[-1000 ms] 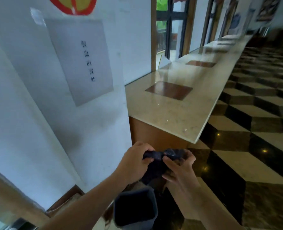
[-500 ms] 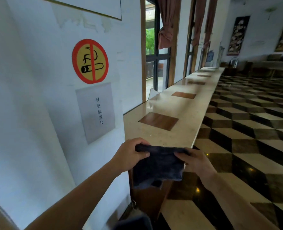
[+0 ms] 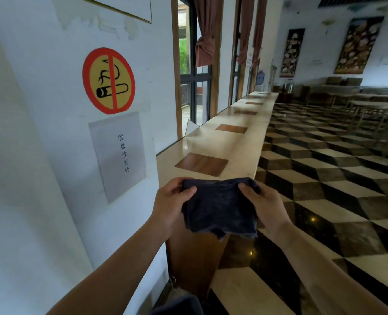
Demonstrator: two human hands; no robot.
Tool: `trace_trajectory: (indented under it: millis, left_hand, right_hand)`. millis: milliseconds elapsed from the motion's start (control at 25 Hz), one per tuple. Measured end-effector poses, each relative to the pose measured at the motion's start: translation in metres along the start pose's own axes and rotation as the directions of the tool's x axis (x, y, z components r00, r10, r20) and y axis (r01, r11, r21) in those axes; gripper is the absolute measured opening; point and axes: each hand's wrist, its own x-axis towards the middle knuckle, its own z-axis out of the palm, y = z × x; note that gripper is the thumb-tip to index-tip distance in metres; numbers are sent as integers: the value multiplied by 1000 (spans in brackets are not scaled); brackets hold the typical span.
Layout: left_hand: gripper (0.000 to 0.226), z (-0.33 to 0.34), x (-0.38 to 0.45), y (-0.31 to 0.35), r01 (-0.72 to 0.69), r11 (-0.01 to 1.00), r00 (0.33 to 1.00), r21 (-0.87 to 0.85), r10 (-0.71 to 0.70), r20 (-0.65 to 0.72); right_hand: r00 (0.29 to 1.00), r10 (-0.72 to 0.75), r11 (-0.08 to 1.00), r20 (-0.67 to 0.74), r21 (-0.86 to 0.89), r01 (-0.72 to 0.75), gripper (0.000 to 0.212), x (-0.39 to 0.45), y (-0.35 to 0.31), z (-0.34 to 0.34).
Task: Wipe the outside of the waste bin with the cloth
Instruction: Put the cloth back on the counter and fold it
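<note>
A dark navy cloth (image 3: 219, 206) hangs spread flat between my two hands at chest height. My left hand (image 3: 169, 205) pinches its upper left corner and my right hand (image 3: 264, 206) pinches its upper right corner. Only the dark grey rim of the waste bin (image 3: 180, 305) shows, at the bottom edge of the view, on the floor below my hands and next to the wall.
A white wall (image 3: 40, 155) with a no-smoking sign (image 3: 109, 80) and a paper notice (image 3: 119, 155) stands at my left. A long marble counter (image 3: 240, 142) with a wooden end panel runs ahead. A glossy checkered floor (image 3: 336, 189) spreads to the right, with tables and sofas far back.
The view has tilted up, so the bin has dropped almost out of the frame. My hands have pulled the bunched cloth apart and now hold it spread flat.
</note>
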Motion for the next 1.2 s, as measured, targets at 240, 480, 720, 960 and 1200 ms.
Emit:
trace_trajectory:
  millis: [240,480,720,960,1200]
  left_hand:
    - [12,15,35,-8,-70,992,997,106,74,-29]
    - [11,53,103,-33,-122,974,990,191,133,-45]
    - [16,104,211,-66,-97,938,990,333,127,-70]
    - [18,151,307,-100,-4,947,1000,322,13,-26]
    - [17,147,361,-144,54,915,998,399,-40,-43]
  right_hand:
    - [995,5,998,-100,-64,-11,14,35,11,-4]
    - [987,14,999,-162,-34,-20,16,108,38,-23]
    - [994,-13,999,-106,-37,9,15,228,74,-67]
    - [999,39,995,-20,-90,-41,22,339,102,-102]
    - [997,79,990,-2,-115,-78,22,392,146,-98]
